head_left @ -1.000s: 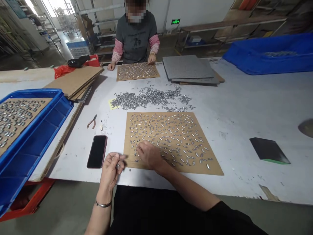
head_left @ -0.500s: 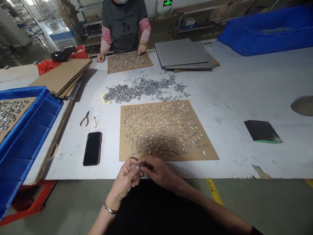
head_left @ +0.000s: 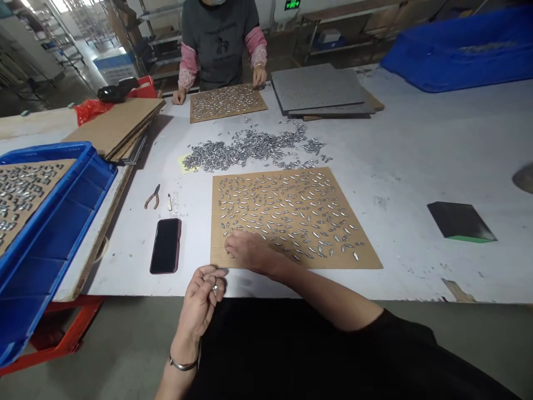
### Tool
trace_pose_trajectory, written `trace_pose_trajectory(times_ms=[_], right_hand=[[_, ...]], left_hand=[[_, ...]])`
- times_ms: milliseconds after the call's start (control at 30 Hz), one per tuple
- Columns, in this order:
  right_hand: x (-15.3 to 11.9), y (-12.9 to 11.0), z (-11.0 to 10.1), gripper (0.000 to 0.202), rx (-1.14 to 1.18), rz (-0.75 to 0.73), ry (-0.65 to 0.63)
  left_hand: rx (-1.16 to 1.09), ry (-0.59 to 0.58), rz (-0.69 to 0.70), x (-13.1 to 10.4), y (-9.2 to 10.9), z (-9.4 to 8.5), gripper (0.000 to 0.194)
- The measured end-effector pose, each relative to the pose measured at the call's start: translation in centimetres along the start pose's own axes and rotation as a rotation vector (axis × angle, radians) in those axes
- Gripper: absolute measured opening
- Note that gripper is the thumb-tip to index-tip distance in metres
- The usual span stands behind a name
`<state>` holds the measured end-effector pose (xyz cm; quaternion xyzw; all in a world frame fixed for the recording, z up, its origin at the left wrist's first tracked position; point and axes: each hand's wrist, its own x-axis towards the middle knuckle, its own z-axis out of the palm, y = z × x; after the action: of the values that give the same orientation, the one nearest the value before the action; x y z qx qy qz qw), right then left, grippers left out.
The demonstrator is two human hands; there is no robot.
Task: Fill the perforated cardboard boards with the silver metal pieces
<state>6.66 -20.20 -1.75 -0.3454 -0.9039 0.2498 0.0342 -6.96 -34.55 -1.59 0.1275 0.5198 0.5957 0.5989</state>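
Small silvery metal pieces, pointed and leaf-like, lie spread in rough rows over a brown cardboard sheet [head_left: 219, 258]. My right hand [head_left: 249, 250] is over the sheet's near-left part, fingers bent down and pinched together; what they hold, if anything, is hidden. Just off the sheet's near-left corner, my left hand [head_left: 204, 291] is curled, palm up, around a small silvery metal piece [head_left: 215, 288]. Beyond the sheet is a long loose pile of the same metal pieces [head_left: 250, 145].
Left of the sheet are a phone [head_left: 165, 246], pliers [head_left: 153, 196] and a small white-handled tool [head_left: 169, 202]. A blue crate [head_left: 89, 194] stands far left. Across the table a co-worker [head_left: 220, 44] handles another filled sheet [head_left: 228, 103]. Grey boards [head_left: 316, 89] are stacked behind; a black block [head_left: 460, 219] lies right.
My hands have parted: the right moved forward onto the cardboard, while the left drew slightly back and left. The co-worker's hand beside the far sheet shifted toward its right corner. The view turned slightly.
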Motion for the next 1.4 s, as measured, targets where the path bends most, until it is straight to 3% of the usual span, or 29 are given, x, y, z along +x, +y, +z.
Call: trace_pose_trajectory(times_ms=[100,200,300,367,433,500,633,733,833,933,1033,1167,1400], right_hand=[[2.2,-0.5,-0.1,0.024,-0.133,0.012,-0.078],[2.3,-0.8,0.1,0.014,-0.141,0.041,-0.012],[-0.5,-0.9,0.5,0.011,-0.018,0.003,0.139],[-3.3,-1.0,1.0,0.016,0.098,-0.107,0.206],[-6.0,-1.1,1.6,0.016,0.155,-0.246,0.191],[-8.2,-0.9,2.2,0.016,0.143,-0.292,0.163],[-10.5,0.2,2.9,0.017,0.128,-0.209,0.141],[-11.3,1.2,2.9,0.020,0.243,-0.104,0.223],[-11.2,2.0,2.9,0.023,0.322,0.042,0.330],[-9.7,2.6,3.0,0.023,0.215,0.128,0.381],[-7.5,2.7,3.3,0.022,0.094,0.163,0.404],[-5.7,2.5,3.8,0.019,-0.013,0.210,0.401],[-5.6,2.4,3.7,0.009,-0.084,0.300,0.408]], left_hand=[[-0.033,0.042,-0.004,0.0,0.7,-1.0,0.037],[-0.066,0.028,-0.034,0.0,0.7,-1.4,0.032],[-0.101,-0.038,-0.100,-0.3,-0.1,-1.0,0.030],[-0.134,-0.091,-0.175,-0.6,-0.9,-0.4,0.032],[-0.177,-0.139,-0.240,-0.7,-1.8,0.3,0.036],[-0.189,-0.200,-0.300,-0.7,-2.6,1.2,0.039],[-0.135,-0.273,-0.398,-0.2,-3.6,2.8,0.038],[-0.093,-0.275,-0.410,0.0,-3.7,3.8,0.028],[-0.018,-0.331,-0.400,0.0,-3.5,4.4,0.026],[0.017,-0.262,-0.327,0.0,-3.1,4.5,0.025],[0.050,-0.177,-0.281,0.0,-2.8,4.2,0.028],[0.073,-0.181,-0.280,0.0,-2.6,3.4,0.031],[0.063,-0.175,-0.292,0.4,-2.2,3.3,0.031]])
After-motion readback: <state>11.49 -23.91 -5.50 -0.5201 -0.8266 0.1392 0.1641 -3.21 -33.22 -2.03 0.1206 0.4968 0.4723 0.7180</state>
